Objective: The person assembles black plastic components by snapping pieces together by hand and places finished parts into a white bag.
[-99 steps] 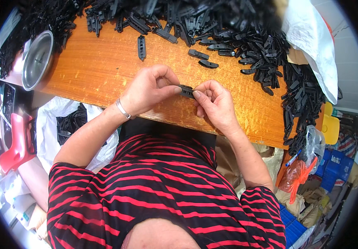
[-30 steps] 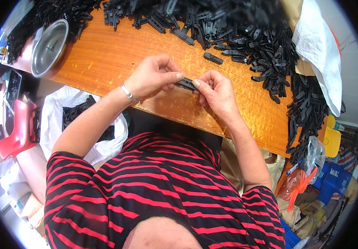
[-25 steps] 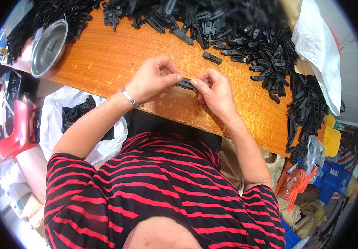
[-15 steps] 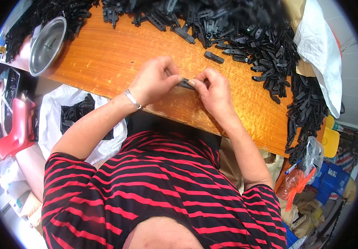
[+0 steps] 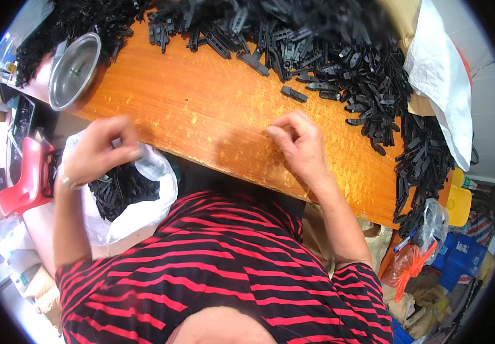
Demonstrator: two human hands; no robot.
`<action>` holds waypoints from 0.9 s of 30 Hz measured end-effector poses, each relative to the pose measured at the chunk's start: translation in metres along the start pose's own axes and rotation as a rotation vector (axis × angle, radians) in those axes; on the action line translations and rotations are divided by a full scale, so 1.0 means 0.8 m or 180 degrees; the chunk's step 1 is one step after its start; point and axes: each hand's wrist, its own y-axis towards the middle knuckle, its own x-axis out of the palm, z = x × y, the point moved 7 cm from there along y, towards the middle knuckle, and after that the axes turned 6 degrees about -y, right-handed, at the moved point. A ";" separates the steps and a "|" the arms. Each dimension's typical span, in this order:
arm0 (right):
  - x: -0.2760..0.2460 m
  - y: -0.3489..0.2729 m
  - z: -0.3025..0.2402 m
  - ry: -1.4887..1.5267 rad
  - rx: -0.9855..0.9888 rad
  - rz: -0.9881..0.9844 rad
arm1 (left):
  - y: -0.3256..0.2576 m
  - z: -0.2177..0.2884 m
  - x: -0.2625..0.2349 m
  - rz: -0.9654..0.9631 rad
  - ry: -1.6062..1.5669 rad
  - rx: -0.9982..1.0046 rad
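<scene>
My left hand hangs over the white bag, blurred by motion, its fingers curled and the thumb reaching toward the bag's rim. I cannot make out whether anything is in it. Inside the bag lie many small black plastic parts. Above the wooden table, toward its near edge, is my right hand, fingers bent in and thumb close to the forefinger, with nothing showing between them. A single long black plastic part lies on the table beyond this hand, just off the big pile.
A heap of black plastic parts runs along the table's far and right sides. At the far left a round metal bowl stands tilted. A red plastic chair is left of the bag; white sacking hangs at the right.
My left hand has left the right one and swung left, off the table and over the bag. The black plastic part between both hands is out of sight. My right hand has shifted slightly down.
</scene>
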 end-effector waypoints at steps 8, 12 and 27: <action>-0.033 0.054 0.006 -0.1811 -0.0221 0.0539 | 0.059 -0.018 -0.006 0.0611 0.0085 0.0283; -0.025 0.048 -0.010 -0.1169 -0.0212 0.0135 | 0.161 0.046 0.059 0.1073 0.0970 0.1519; 0.006 0.023 -0.021 -0.0928 -0.0662 0.0479 | 0.234 0.079 0.115 0.1228 0.1282 0.2094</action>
